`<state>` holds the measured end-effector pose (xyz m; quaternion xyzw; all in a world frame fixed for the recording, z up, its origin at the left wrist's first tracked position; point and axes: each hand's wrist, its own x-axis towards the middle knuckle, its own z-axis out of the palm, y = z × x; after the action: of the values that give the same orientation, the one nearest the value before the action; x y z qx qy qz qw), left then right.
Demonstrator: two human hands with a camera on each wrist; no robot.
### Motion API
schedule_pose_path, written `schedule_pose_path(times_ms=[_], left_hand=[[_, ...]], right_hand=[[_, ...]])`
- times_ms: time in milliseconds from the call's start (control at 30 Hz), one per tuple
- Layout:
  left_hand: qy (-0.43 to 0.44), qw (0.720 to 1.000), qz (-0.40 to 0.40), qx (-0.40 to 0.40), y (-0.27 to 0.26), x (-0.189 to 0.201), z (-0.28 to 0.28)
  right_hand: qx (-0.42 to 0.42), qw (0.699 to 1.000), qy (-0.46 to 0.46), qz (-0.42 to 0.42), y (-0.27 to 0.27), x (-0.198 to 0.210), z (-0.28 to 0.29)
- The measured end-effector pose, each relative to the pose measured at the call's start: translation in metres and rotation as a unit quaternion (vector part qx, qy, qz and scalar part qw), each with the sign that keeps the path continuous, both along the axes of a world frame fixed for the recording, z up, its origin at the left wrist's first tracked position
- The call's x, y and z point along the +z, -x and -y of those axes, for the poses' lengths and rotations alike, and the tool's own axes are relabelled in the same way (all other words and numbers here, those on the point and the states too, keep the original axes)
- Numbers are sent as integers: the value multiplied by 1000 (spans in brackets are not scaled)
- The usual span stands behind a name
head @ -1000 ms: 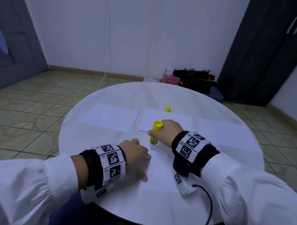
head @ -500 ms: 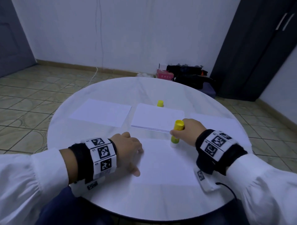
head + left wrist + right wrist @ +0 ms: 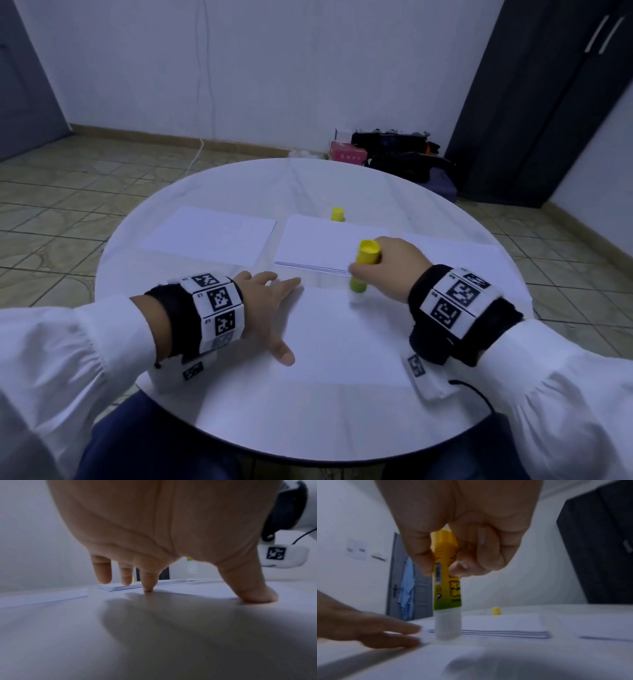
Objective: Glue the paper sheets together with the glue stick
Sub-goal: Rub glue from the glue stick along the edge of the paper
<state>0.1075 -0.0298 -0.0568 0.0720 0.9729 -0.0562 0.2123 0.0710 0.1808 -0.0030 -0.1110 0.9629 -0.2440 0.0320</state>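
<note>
A white paper sheet [image 3: 342, 339] lies on the round table in front of me. My right hand [image 3: 383, 270] grips a yellow-green glue stick [image 3: 363, 265] upright, its white tip down on the sheet's far edge. The right wrist view shows the glue stick [image 3: 446, 582] pinched between thumb and fingers, tip touching paper. My left hand [image 3: 270, 301] lies flat with spread fingers on the sheet's left side; its fingertips [image 3: 148, 588] and thumb press down. The yellow cap [image 3: 337, 214] stands behind a stack of paper [image 3: 322, 246].
Another paper pile [image 3: 209, 234] lies at the left of the white table [image 3: 239, 421] and one sheet [image 3: 462, 253] at the right. Bags and a pink box [image 3: 347, 156] sit on the floor beyond. A dark cabinet [image 3: 548, 102] stands at the right.
The glue stick has travelled right along the sheet's far edge, then slightly back left. My left hand's fingers have spread flatter on the sheet. The head view has shifted.
</note>
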Motion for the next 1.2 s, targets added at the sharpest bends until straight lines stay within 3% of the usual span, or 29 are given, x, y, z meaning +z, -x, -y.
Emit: schedule_pose_path(times_ms=[100,233,500,600,733,867,1200], left_hand=[[3,1000,8,16,0,6,-3],[6,1000,12,-4,2,3,-1],[53,997,17,-54,5,-6,-4],[73,994,16,-81,-4,8,-13],[88,994,44,-46,-7,13,-17],[96,995,30,18,-4,15,-20],[97,993,45,39,-10,28,-32]], right_hand=[[70,997,1,16,-6,-5,38],[81,996,-13,25,-2,-17,66],[166,984,-55,35,-28,-10,66],[196,978,-69,33,-47,-6,62],[226,971,-65,32,-67,-3,52],[198,977,-74,25,-74,-5,30],[55,996,-60,30,-76,-7,-71]])
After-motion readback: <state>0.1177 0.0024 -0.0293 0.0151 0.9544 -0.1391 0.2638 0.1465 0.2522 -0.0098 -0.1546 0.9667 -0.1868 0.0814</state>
